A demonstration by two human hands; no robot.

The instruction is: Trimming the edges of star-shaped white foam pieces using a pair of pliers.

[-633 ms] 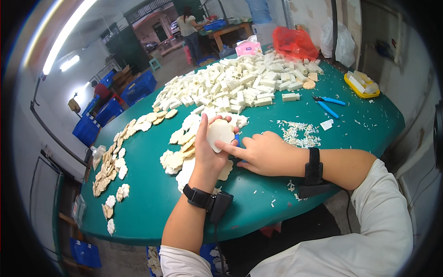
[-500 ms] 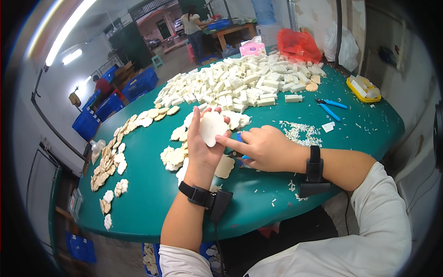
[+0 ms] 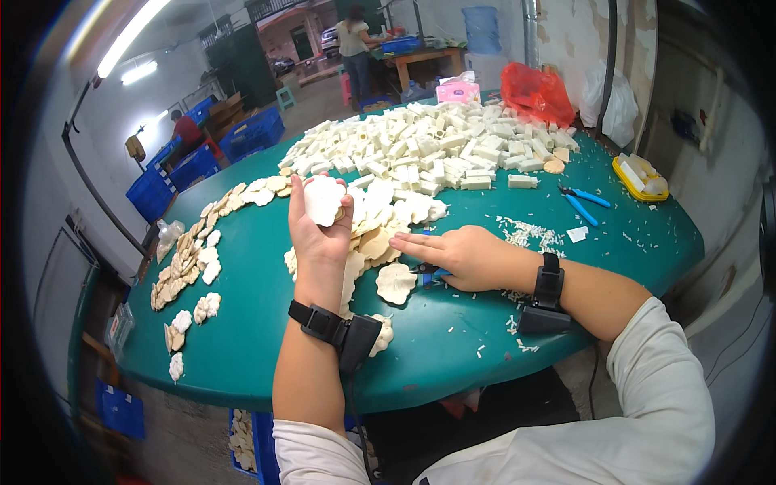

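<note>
A white scalloped flat piece (image 3: pixel 325 200) rests in my left hand (image 3: pixel 322 250), which is raised over the table with fingers and thumb around its edges. My right hand (image 3: pixel 483 260) hovers to its right, index and middle fingers stretched toward the left, the others curled around blue-handled cutters (image 3: pixel 428 276) that the hand partly hides. Between the hands lies a heap of similar scalloped pieces (image 3: pixel 376 242), cream and white, some overlapping. A single scalloped piece (image 3: pixel 396 284) lies just left of the cutters.
A large pile of white hollow blocks (image 3: pixel 420 145) covers the far table. More scalloped pieces (image 3: pixel 184 271) line the left side. At right lie other blue-handled cutters (image 3: pixel 584 204), white scraps (image 3: pixel 529 234) and a yellow tray (image 3: pixel 641 179). A person (image 3: pixel 354 52) stands at a far workbench.
My left hand has moved left and up with the white piece, away from my right fingers. The right hand stays about where it was, its middle finger now stretched out beside the index finger.
</note>
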